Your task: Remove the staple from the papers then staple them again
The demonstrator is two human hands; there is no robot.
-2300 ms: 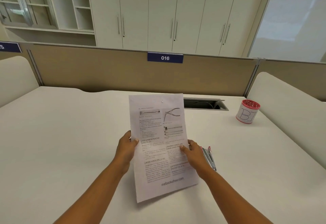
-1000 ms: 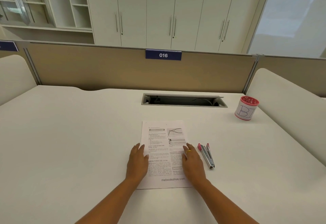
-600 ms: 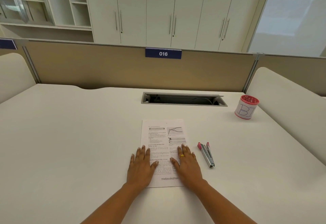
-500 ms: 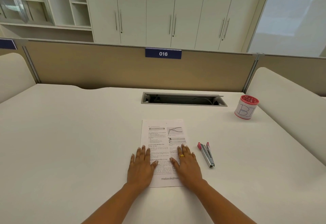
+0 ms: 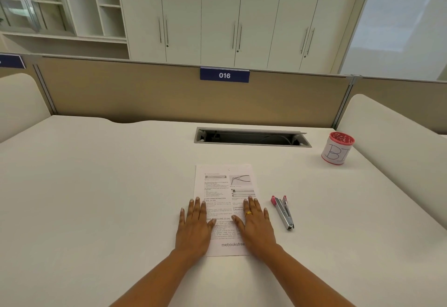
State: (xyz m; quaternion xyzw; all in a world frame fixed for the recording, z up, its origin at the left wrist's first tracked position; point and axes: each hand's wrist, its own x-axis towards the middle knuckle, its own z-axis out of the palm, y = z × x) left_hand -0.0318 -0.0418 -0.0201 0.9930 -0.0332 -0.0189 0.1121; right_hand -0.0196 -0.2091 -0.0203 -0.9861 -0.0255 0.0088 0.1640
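Papers (image 5: pixel 223 185) that both hands held up off the desk about two seconds ago now lie flat on the white desk (image 5: pixel 96 185). Since a second ago the hands have slid inward from the sheet's side edges onto its lower half. Over the last half second nothing has visibly moved.

Seen from a head camera looking down, the left hand (image 5: pixel 193 227) rests palm down on the lower left part of the top page, with its fingers straight and spread. Its outer edge hangs over onto the desk. The right hand (image 5: pixel 256 227) lies the same way on the lower right part, flat with its fingers extended and gripping nothing. It wears a gold ring (image 5: pixel 248 213) on one finger. The two thumbs point toward each other across the printed text without touching.

The top page shows small text and tool diagrams. Any staple is too small to make out.

Just to the right of the right hand, apart from it, a silver stapler (image 5: pixel 283 212) with a pink end lies on the desk, with the pink end pointing away from the person. Farther back on the right stands a red-rimmed container (image 5: pixel 337 148) with "BI" handwritten on it. Beyond the papers is a long cable slot (image 5: pixel 251 136) cut into the desk. Behind it is a tan partition (image 5: pixel 145 94) carrying a blue label (image 5: pixel 224 75) that reads 016.
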